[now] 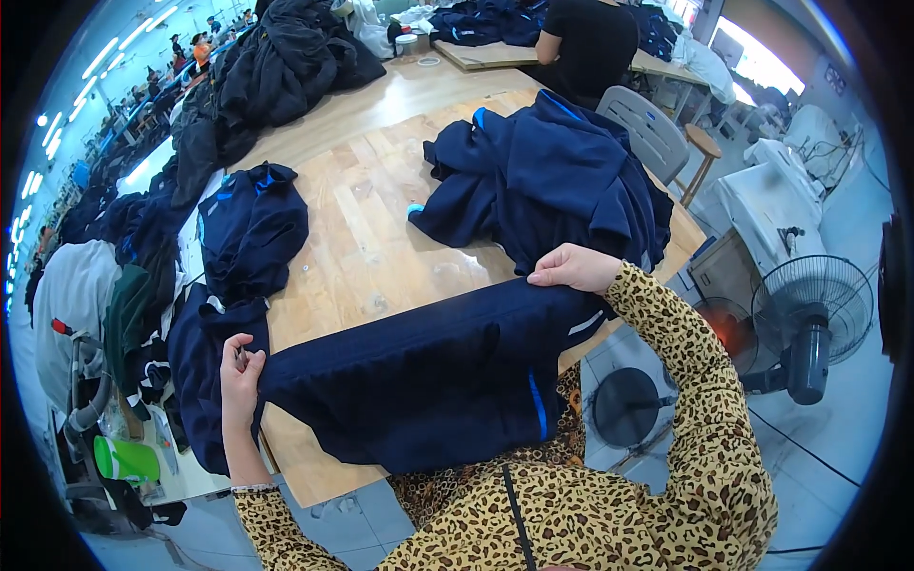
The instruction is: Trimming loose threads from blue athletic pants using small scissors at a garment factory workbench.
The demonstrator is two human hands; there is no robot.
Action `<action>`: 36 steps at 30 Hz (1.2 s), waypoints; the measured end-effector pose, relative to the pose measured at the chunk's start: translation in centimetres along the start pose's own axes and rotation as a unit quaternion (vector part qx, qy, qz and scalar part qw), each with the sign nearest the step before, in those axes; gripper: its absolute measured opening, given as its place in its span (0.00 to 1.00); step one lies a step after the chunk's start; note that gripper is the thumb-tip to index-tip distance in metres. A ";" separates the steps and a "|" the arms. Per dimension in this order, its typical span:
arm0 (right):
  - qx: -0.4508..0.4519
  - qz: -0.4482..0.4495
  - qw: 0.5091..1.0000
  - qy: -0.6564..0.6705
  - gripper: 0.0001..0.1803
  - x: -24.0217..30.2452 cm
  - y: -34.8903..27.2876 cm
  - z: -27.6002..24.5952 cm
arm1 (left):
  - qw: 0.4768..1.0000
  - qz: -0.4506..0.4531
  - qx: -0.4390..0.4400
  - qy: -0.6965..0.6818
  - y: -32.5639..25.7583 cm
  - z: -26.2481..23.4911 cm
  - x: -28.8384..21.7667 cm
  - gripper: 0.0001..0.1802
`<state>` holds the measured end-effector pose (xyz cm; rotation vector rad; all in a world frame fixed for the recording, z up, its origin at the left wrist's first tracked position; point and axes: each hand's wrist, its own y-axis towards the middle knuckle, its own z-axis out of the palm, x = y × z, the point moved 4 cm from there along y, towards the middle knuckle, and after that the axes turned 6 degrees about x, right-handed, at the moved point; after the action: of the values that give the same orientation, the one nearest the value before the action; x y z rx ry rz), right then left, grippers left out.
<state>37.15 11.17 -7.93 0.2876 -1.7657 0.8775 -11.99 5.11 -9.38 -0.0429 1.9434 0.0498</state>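
- Navy garment (428,390), one, blue strip at right: was stretched lengthwise along the near edge of the counter (352,228), partly overhanging it.
- Left hand (236,381): fingers pinched the garment's left end; a small dark object (242,356) also sat in them, too small to identify.
- Right hand (583,268): fingers closed on its far right corner.
- Navy pile (562,171): lay far right, just beyond the right hand.
- Navy bundle (252,228): lay at left, beyond the left hand.
- Black heap (295,67): lay far left.
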 end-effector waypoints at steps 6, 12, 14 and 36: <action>0.005 -0.010 1.000 -0.019 0.14 -0.2 1.6 0.5 | 1.000 0.007 -0.005 0.004 0.5 0.2 0.8 0.13; -0.100 -0.198 0.966 -0.130 0.16 -0.4 6.4 1.0 | 0.999 0.028 -0.015 0.034 2.4 0.7 3.6 0.13; -0.245 -0.311 0.850 -0.347 0.16 0.7 5.6 0.9 | 0.976 0.035 -0.062 0.204 3.0 1.1 4.8 0.13; -0.294 0.052 0.948 -0.110 0.17 -18.5 -6.3 16.1 | 0.977 -0.121 0.152 -0.085 6.5 18.1 -1.6 0.14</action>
<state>36.25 -8.26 -24.06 -0.1061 -2.1750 0.3635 5.03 12.61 -14.35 -0.0695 1.7436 -0.3932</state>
